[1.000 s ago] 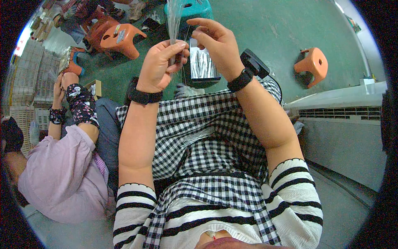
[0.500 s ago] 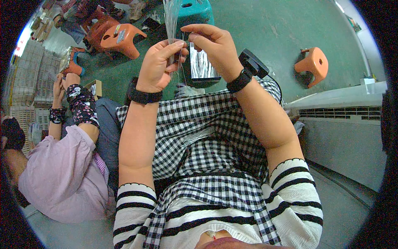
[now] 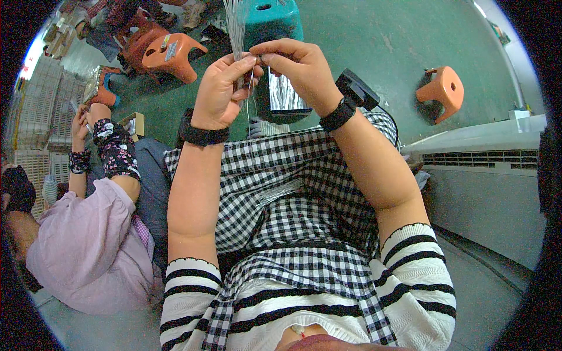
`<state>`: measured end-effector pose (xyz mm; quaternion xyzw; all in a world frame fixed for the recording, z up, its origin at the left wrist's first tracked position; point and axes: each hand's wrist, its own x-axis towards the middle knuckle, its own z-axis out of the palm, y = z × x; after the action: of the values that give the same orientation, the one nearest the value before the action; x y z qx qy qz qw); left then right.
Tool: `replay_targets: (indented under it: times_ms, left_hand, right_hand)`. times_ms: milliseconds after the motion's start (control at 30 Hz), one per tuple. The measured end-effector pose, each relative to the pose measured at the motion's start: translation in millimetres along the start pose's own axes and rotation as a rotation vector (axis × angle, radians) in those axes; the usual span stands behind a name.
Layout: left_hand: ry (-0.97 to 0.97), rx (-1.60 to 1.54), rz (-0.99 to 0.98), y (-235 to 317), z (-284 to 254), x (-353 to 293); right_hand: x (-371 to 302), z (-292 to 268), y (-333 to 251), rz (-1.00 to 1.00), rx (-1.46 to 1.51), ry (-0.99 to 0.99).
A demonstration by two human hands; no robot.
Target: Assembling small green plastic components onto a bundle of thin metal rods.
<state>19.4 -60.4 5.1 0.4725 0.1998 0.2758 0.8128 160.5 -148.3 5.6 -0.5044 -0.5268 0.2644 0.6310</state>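
Between the thumb and fingers of my left hand (image 3: 219, 88), a bundle of thin silvery wire-like strands (image 3: 235, 26) stands upright, fanning out slightly at its top. My right hand (image 3: 301, 65) is closed in a pinch beside the left thumb tip, with both hands' fingertips almost touching. What the pinch holds is too small to make out. A thin loose strand (image 3: 249, 102) hangs below the fingers. More silvery strands (image 3: 281, 191) lie on the checked apron (image 3: 293, 219) over my lap. Past my hands, a dark-edged box of silvery strands (image 3: 284, 93) sits below the right wrist's level.
A teal stool (image 3: 275, 23) stands just beyond the box. Orange stools stand at the far left (image 3: 175, 52) and right (image 3: 448, 88). A co-worker in a lilac top (image 3: 93, 251) sits close on my left, near stacked crates (image 3: 35, 111). A grey cabinet-like unit (image 3: 486, 193) borders my right.
My right hand has moved slightly left and its thumb and index finger have closed together at the left thumb tip. The bundle's top has shifted a little left.
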Motion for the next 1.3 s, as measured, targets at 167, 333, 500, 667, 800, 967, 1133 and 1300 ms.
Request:
replay_targets:
  times_ms: [167, 333, 500, 667, 800, 967, 1133, 1300]
  left_hand:
    - [-0.016, 0.0, -0.013, 2, 1, -1]
    - [-0.044, 0.023, -0.024, -1, 2, -2]
    - [-0.053, 0.059, -0.059, 0, 4, -1]
    - [-0.109, 0.07, -0.082, -1, 2, 3]
    - [-0.171, 0.065, -0.098, 0, -2, 4]
    - [-0.164, 0.079, -0.108, 4, -1, 3]
    - [-0.119, 0.095, -0.112, 4, 0, 2]
    - [-0.055, 0.026, -0.069, 5, -8, 4]
  right_hand:
    - [1, -2, -2, 0.125, 0.153, -0.012]
    - [4, -6, 5, 0.187, 0.24, -0.092]
    - [5, -4, 9, 0.149, 0.113, -0.122]
    - [11, -9, 10, 0.137, 0.04, 0.217]
    - [18, -30, 14, 0.156, 0.126, 0.326]
    - [25, -55, 25, 0.076, 0.296, 0.651]
    - [25, -59, 26, 0.121, 0.352, 0.647]
    - [28, -52, 16, -0.093, 0.073, 0.828]
